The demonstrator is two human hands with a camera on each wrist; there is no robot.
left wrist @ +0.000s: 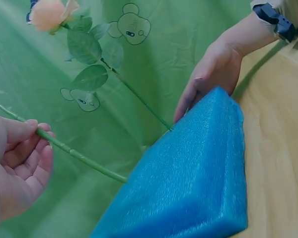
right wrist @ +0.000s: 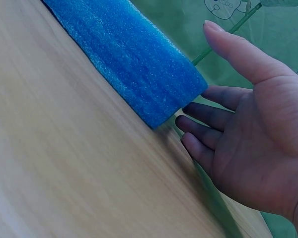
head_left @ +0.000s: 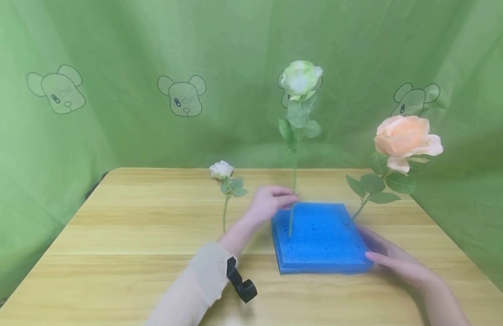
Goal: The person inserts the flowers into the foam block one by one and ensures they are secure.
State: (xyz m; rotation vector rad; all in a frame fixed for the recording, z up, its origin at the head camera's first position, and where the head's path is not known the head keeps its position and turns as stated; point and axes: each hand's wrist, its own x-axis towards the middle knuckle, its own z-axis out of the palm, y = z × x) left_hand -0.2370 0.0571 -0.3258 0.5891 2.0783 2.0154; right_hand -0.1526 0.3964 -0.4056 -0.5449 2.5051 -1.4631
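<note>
My left hand point(head_left: 268, 203) pinches the stem of a pale green-white rose point(head_left: 301, 80) between thumb and fingers. That stem point(left wrist: 89, 162) stands upright, its lower end meeting the top of a blue foam block point(head_left: 324, 244). A large peach rose point(head_left: 405, 139) rises from the block's right side, leaning to the right. My right hand point(head_left: 402, 261) is at the block's right edge, thumb raised and fingers loosely extended; in the right wrist view, fingertips point(right wrist: 211, 106) reach the block's corner. Small holes dot the foam's top.
A smaller white rose point(head_left: 221, 170) lies on the wooden table point(head_left: 153, 217) left of the block, its lower stem hidden behind my left arm. A black strap point(head_left: 244, 287) hangs from my left sleeve. Green curtain point(head_left: 235, 45) with bear-face drawings surrounds the table's back and sides.
</note>
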